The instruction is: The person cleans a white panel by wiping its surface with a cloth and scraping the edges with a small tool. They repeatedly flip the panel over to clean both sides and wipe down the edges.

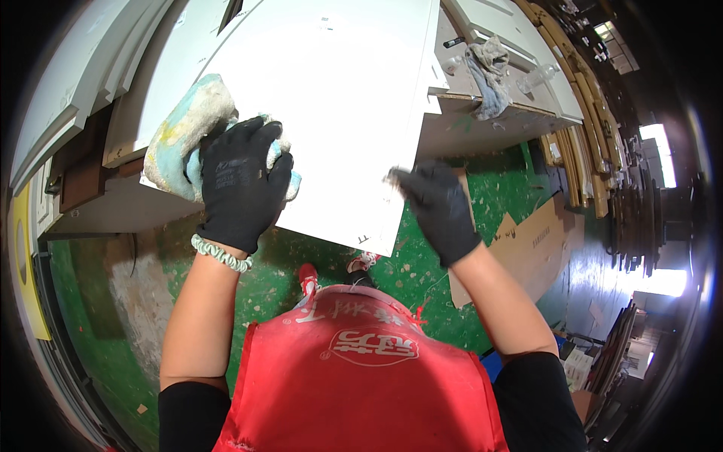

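Observation:
A large white panel (pixel 339 113) lies before me, its near right corner above my feet and a small dark mark near that corner. My left hand (pixel 240 175), in a black work glove, grips a bunched blue and white terry cloth (pixel 192 124) at the panel's left edge. My right hand (pixel 432 192), also gloved in black, is at the panel's right edge with fingers bent. Something small and pale shows at its fingertips, blurred; whether it is held I cannot tell.
At the back right, a workbench (pixel 497 130) bears a grey rag (pixel 488 73), a clear plastic bottle (pixel 536 78) and a black marker (pixel 453 42). More white panels (pixel 73 96) stand at the left. Cardboard (pixel 525 248) lies on the green floor at right.

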